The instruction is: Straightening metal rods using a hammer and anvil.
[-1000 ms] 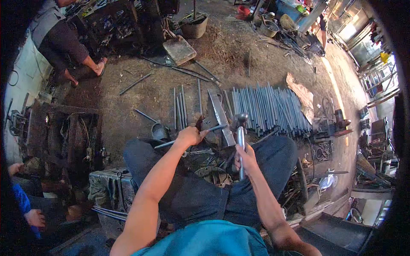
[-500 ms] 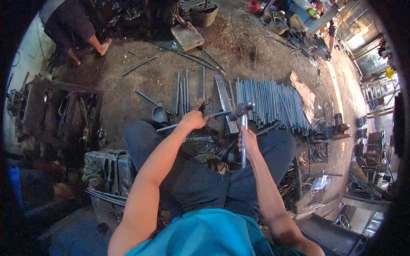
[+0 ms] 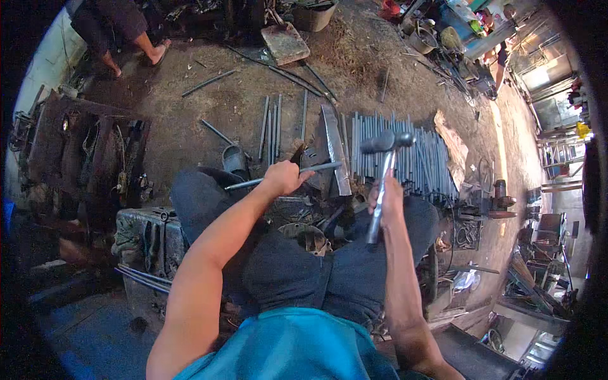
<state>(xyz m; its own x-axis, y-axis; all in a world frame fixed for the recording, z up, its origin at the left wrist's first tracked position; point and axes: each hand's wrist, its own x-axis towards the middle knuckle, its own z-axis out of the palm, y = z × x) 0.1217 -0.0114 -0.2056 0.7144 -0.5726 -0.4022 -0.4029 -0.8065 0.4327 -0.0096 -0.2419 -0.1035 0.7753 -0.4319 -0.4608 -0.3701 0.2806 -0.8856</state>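
Note:
My left hand (image 3: 283, 178) is closed around a grey metal rod (image 3: 324, 167) that slants across in front of my knees. The rod's right end lies over a long flat steel bar (image 3: 334, 147). To the right, my right hand (image 3: 389, 195) grips the shiny handle of a hammer (image 3: 388, 142). Its head is apart from the rod, in front of a dense pile of grey metal rods (image 3: 415, 158) on the ground. A metal can-like container (image 3: 235, 161) stands beside my left knee.
Several loose rods (image 3: 272, 130) lie on the dirt floor ahead. A worn metal box (image 3: 142, 240) sits by my left thigh. Far left, a person's bare feet (image 3: 158, 52) show. A flat slab (image 3: 285, 44) and a bucket (image 3: 315, 16) are at the back. Machinery (image 3: 500, 199) stands at right.
The hammer has moved right and up, away from the rod's right end. My left hand and the rod have shifted only slightly.

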